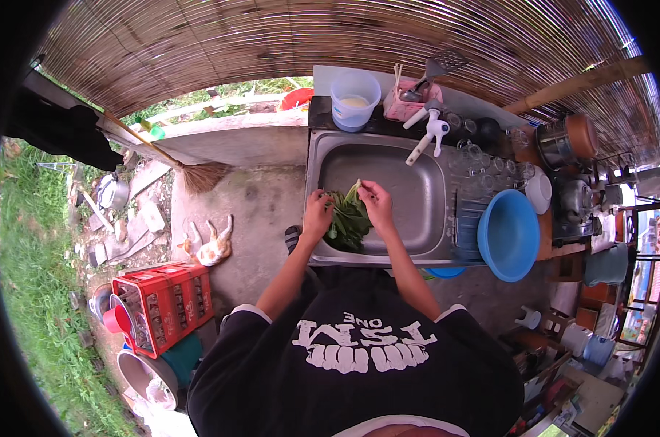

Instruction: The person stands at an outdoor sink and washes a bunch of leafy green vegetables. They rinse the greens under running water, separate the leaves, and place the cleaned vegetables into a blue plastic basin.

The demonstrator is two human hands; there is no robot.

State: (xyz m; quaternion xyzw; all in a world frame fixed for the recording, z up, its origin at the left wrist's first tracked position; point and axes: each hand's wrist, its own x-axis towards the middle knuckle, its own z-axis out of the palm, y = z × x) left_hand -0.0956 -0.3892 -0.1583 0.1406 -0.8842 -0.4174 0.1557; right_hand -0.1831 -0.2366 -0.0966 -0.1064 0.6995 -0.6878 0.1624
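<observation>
A bunch of leafy greens (347, 225) hangs over the left part of a stainless steel sink (417, 218). My right hand (377, 203) grips the pale stems at the top of the bunch. At its left side, my left hand (319, 210) is bent around the leaves; its fingertips are partly hidden, so whether it grips them is unclear. Above the sink's far edge stands a white plastic faucet (431, 131), its spout pointing over the basin.
Right of the basin, a blue plastic basin (508, 236) rests on the drainboard near several upturned glasses (474, 158). A translucent bucket (355, 101) and a pink utensil basket (411, 102) stand behind the sink. A cat (209, 243) lies on the concrete floor near red bottle crates (166, 306).
</observation>
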